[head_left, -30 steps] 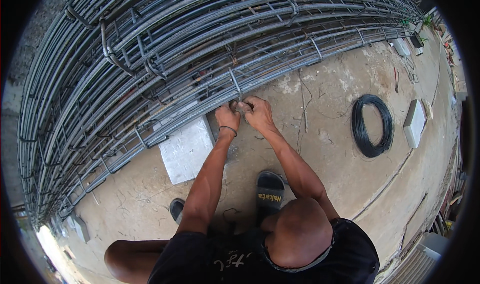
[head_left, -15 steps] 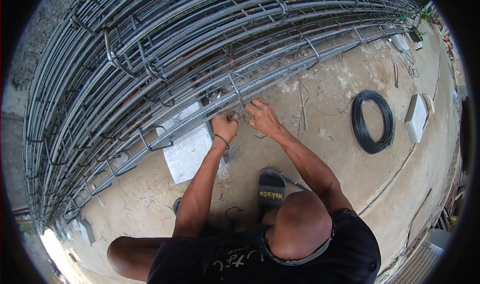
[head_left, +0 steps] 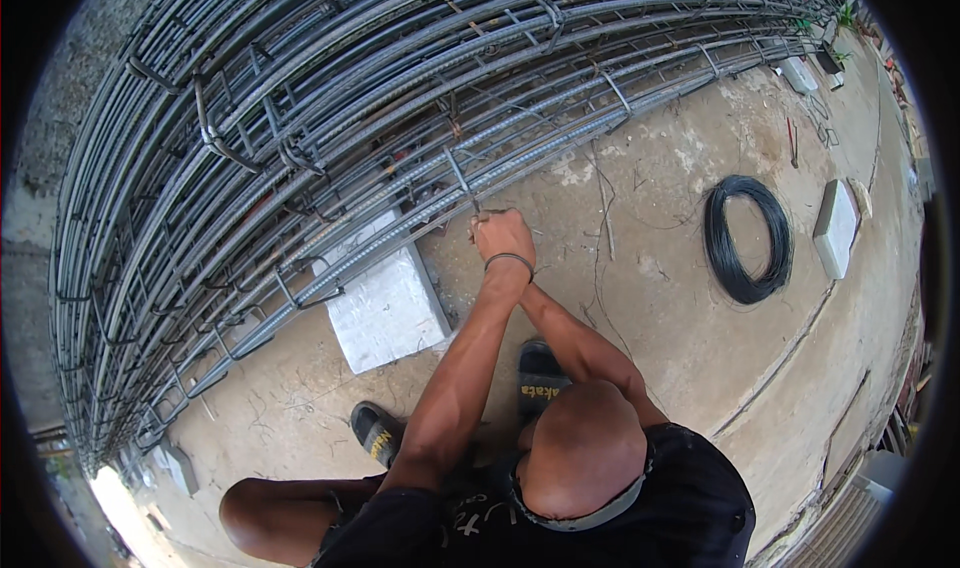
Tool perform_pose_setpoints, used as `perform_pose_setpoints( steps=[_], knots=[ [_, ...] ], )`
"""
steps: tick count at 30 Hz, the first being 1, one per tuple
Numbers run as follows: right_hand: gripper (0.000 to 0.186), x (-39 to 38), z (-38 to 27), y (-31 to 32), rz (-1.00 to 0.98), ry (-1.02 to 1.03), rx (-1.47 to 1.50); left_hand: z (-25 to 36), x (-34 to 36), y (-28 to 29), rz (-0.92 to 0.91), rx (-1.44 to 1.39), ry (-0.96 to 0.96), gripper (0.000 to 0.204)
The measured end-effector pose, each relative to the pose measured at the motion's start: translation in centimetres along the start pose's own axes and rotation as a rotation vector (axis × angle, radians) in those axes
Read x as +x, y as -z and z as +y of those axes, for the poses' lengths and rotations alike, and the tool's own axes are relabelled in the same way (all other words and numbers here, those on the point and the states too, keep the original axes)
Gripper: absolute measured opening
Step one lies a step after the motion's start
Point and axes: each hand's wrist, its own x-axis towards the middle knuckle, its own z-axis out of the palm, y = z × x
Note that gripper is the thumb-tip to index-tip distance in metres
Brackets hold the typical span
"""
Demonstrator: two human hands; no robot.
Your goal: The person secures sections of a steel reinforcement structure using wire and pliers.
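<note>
Beside the nearest edge of a large stack of rebar cages (head_left: 330, 128), my left hand (head_left: 503, 236) is closed, a dark band round its wrist. Its curled fingers are at the lower end of a stirrup (head_left: 459, 172) on the outermost cage; whatever they grip is too small to make out. My right forearm (head_left: 590, 343) crosses beneath the left wrist. The right hand is hidden behind the left hand, so its fingers do not show. Below the cage's edge, left of my hands, a pale flat block (head_left: 385, 313) lies on the concrete.
A coil of black wire (head_left: 718, 253) lies on the concrete floor (head_left: 680, 358) to the right, beside another pale block (head_left: 834, 230). Farther off is a thin red-handled tool (head_left: 793, 144). Loose bits of wire are scattered about. My sandals (head_left: 378, 432) are just below my hands.
My hands were side by side at the stirrup. The left has moved right, over the right one, and the forearms now cross. The right hand has gone out of sight behind it.
</note>
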Motion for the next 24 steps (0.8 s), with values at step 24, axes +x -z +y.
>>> perform_pose_setpoints(
  steps=[24],
  knots=[
    [0.054,-22.0,-11.9,12.5,-0.758,-0.599,-1.259,-6.9,1.8,-4.8,0.303,-1.073,0.313,0.020]
  ],
)
